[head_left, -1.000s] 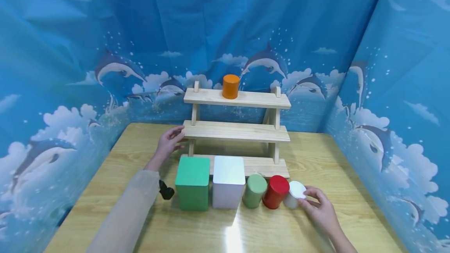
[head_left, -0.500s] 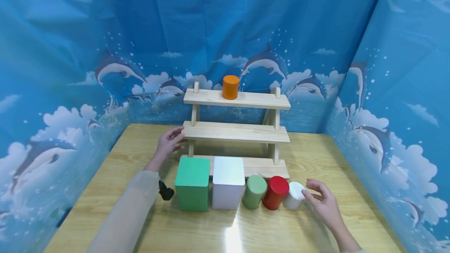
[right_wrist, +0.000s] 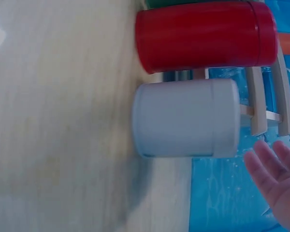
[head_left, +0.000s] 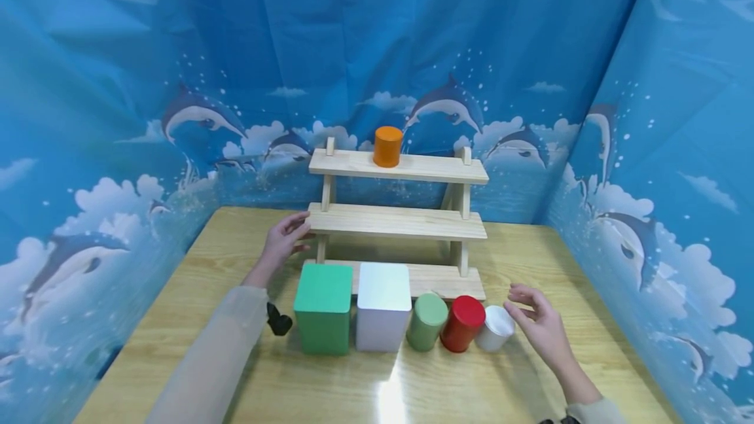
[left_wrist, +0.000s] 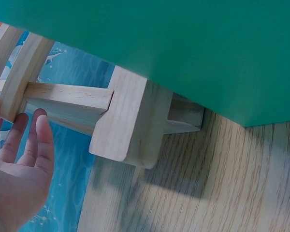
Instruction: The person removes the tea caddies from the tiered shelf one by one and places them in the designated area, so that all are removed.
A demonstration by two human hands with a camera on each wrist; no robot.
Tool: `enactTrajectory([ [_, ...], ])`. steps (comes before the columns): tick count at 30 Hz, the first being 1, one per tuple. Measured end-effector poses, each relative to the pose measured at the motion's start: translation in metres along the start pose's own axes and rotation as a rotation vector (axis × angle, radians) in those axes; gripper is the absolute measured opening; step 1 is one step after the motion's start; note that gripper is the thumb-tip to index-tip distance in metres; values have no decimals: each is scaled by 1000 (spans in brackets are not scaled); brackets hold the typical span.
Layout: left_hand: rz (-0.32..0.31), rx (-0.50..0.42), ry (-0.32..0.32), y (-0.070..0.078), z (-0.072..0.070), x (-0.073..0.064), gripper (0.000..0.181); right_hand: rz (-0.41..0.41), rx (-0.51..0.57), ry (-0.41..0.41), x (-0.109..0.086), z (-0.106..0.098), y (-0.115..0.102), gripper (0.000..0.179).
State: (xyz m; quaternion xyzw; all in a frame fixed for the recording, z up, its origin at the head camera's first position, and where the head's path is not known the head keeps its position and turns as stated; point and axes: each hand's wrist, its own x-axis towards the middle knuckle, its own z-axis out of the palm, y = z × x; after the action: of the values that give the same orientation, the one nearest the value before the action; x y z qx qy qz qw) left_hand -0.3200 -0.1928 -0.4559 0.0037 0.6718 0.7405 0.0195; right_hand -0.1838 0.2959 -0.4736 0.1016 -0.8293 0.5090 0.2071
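My left hand (head_left: 285,239) is at the left end of the wooden stepped stand's middle shelf (head_left: 400,221). In the left wrist view, the shelf end lies between the thumb side and the fingers (left_wrist: 41,140). My right hand (head_left: 538,326) is just right of a small white lidded canister (head_left: 495,329), its fingers loosely bent and holding nothing. The right wrist view shows a gap between those fingers (right_wrist: 266,166) and the canister. A red canister (head_left: 463,324) stands close beside the white one, then a light green canister (head_left: 427,322).
A tall white box (head_left: 383,319) and a green box (head_left: 323,319) stand left of the canisters, before the stand's lowest shelf (head_left: 436,278). An orange canister (head_left: 387,147) sits on the top shelf (head_left: 436,165). Blue dolphin curtains (head_left: 377,38) enclose the wooden table (head_left: 512,254).
My right hand has let go of the white canister and drawn back to the right and slightly away from me. The left hand stays at the shelf.
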Motion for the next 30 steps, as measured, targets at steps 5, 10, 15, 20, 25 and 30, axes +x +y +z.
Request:
enactTrajectory([
  [5, -12, 8, 28, -11, -2, 9, 47, 14, 26, -4, 14, -3, -20, 25],
  [10, 4, 34, 40, -14, -2, 11, 49, -12, 1, -13, 29, -4, -37, 23],
  [15, 21, 38, 37, -14, -3, 10, 50, -33, -24, -36, 44, -4, -40, 23],
  [20, 18, 35, 39, -15, -2, 10, 49, -56, -84, -55, 61, -1, -42, 24],
  [25, 11, 29, 40, -14, -2, 10, 49, -91, -90, -76, 76, 4, -53, 23],
  [30, 16, 37, 36, -12, -3, 10, 50, -133, -85, -124, 86, 10, -91, 22],
])
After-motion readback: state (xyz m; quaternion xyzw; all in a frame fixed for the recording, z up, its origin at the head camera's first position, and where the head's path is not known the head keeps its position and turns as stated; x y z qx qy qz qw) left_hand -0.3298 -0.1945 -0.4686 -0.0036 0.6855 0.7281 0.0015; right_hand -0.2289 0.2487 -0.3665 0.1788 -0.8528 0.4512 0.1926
